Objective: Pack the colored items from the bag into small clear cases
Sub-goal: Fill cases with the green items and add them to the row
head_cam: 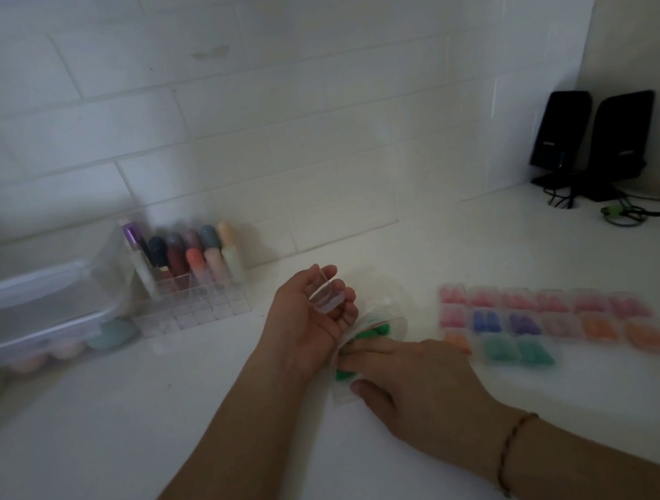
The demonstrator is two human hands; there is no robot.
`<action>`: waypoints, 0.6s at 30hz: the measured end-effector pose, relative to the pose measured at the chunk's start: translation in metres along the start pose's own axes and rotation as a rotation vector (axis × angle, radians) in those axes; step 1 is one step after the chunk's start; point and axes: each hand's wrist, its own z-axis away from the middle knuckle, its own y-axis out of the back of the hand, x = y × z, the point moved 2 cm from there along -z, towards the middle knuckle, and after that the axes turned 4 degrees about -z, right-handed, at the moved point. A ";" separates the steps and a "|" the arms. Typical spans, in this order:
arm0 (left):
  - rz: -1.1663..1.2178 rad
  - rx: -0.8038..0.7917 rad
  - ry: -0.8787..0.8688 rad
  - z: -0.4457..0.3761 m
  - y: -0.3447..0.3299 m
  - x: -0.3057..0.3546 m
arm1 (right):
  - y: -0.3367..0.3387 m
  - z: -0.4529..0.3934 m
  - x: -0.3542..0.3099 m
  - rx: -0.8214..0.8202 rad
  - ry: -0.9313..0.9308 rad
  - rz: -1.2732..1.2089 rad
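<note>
My left hand (308, 326) is palm up at the centre of the white counter and holds a small clear case (325, 297) between its fingers. Right beside it, my right hand (408, 372) has its fingers pushed into a clear plastic bag (385, 313) that holds green items (372, 331). More green pieces (340, 374) show under my right fingers. To the right lie rows of small clear cases (554, 319) filled with pink, blue, purple, green and orange items. The picture is blurred, so I cannot tell whether my right fingers pinch an item.
A clear organiser (188, 282) with coloured tubes stands against the tiled wall at the left, next to stacked clear containers (39, 307). Two black speakers (591, 138) with cables sit in the far right corner.
</note>
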 end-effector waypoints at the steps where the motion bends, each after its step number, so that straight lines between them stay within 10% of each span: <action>1: -0.003 0.003 -0.001 0.000 -0.001 0.000 | -0.001 0.000 0.001 0.003 0.006 -0.010; 14: -0.167 -0.018 -0.133 0.006 -0.007 0.004 | 0.045 0.001 -0.005 0.138 0.091 -0.176; 18: -0.399 -0.218 -0.273 0.021 -0.020 0.000 | 0.075 -0.006 -0.005 0.283 -0.144 -0.437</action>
